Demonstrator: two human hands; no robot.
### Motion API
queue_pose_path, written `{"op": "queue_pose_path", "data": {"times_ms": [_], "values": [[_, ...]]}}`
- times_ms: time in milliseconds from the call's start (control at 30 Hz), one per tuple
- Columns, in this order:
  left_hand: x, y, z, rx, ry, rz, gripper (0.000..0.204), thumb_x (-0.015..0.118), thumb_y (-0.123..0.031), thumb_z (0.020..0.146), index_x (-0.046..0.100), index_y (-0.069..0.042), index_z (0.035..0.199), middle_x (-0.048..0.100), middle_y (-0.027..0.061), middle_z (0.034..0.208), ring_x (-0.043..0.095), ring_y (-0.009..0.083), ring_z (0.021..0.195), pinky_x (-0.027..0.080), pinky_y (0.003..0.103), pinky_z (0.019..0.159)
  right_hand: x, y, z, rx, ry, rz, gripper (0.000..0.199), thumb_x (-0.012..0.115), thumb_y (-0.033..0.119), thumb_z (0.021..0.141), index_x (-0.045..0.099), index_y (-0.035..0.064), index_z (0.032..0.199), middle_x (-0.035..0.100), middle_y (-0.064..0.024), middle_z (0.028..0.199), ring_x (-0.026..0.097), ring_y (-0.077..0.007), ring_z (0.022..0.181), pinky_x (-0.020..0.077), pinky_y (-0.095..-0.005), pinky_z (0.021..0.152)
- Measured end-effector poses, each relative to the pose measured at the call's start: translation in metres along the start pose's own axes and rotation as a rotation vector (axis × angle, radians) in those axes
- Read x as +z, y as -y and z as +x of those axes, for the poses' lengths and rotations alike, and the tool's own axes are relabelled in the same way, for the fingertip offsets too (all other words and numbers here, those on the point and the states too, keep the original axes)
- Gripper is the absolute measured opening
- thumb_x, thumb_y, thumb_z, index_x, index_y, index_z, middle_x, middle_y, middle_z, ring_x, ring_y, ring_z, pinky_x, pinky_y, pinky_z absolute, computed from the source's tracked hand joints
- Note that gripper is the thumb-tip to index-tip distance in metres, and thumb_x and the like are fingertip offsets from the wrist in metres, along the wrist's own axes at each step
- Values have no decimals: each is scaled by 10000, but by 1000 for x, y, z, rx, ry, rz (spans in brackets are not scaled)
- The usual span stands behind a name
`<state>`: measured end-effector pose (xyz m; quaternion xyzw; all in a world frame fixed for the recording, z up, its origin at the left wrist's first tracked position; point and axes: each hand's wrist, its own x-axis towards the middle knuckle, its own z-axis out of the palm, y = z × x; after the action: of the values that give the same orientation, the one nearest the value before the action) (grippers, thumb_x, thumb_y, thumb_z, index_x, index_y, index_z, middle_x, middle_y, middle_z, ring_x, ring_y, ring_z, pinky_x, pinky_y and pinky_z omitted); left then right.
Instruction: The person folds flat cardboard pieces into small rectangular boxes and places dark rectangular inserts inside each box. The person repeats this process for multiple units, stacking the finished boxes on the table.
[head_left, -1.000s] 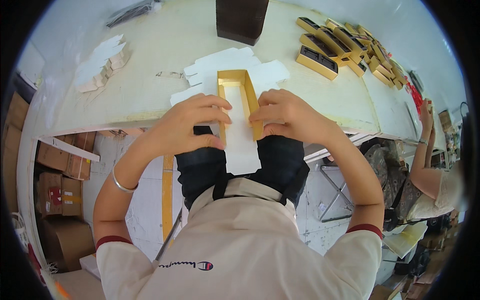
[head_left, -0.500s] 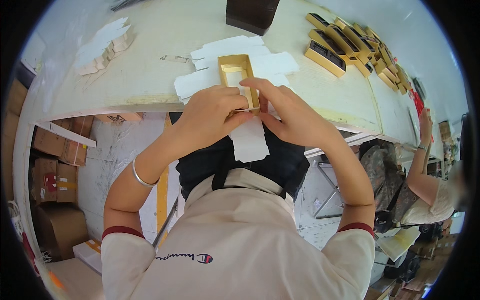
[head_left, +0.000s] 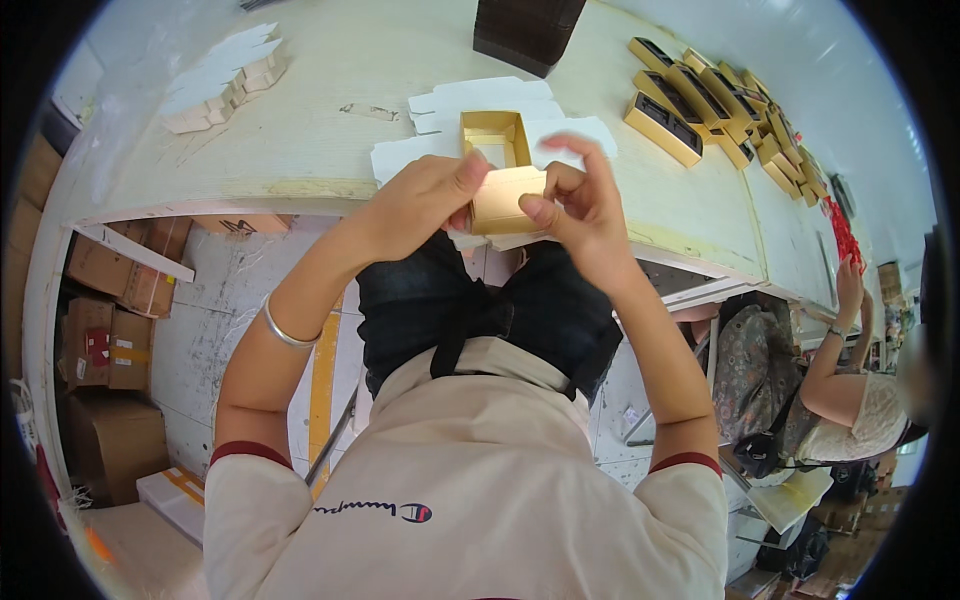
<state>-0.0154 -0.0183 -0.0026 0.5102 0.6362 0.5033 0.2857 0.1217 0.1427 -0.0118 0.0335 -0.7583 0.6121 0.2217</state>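
A small gold cardboard box (head_left: 508,202), open at the top, is at the table's near edge, with its folded end panel facing me. My left hand (head_left: 425,200) grips its left side, thumb along the upper edge and the other fingers partly hidden. On the right side, my right hand (head_left: 582,212) has its thumb on the end panel and some fingers curled behind. Its index finger is raised and smeared by motion. Under and behind the box lie flat white card blanks (head_left: 480,97) with notched edges.
Several gold boxes with dark inserts (head_left: 665,128) are piled at the right. More white blanks (head_left: 225,75) are stacked at the far left, and a dark brown block (head_left: 525,35) stands at the back. Cardboard cartons (head_left: 110,345) sit below left. A co-worker's arm (head_left: 835,345) reaches in at the right.
The white flap that hung toward my lap has been folded up, and the gold end panel now shows. My right index finger has lifted off the box. The view has shifted slightly.
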Motion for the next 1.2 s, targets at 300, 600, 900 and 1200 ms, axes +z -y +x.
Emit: {"op": "queue_pose_path", "data": {"times_ms": [300,600,900,1200], "values": [[36,0,-8,332,-417,357,120,656,-124,841,602,-29,891,558,54,1002,536,140,626,432,252,555,7,4,-11,-534,-28,-977,276,684,33,746,580,46,1001,522,-137,1040,550,-267,754,448,-354,616],[36,-3,-7,256,-262,629,184,681,-175,799,595,-11,798,510,104,694,537,263,598,412,348,555,-2,21,8,-125,365,-895,160,622,30,755,598,22,913,586,-136,818,571,-339,776,453,-391,678],[-35,-44,1,345,-96,701,722,809,-182,573,536,-108,1237,477,91,1286,430,289,1215,355,358,1025,-32,63,22,-41,547,-563,193,536,-101,734,609,-5,884,553,-123,842,563,-275,816,446,-347,709],[-25,1,20,179,-91,716,645,798,-284,638,557,-51,1188,571,126,1051,496,290,1024,392,363,913,-84,39,80,-148,348,-519,428,398,-118,649,641,-1,982,637,-97,1111,566,-202,985,417,-333,925]]}}
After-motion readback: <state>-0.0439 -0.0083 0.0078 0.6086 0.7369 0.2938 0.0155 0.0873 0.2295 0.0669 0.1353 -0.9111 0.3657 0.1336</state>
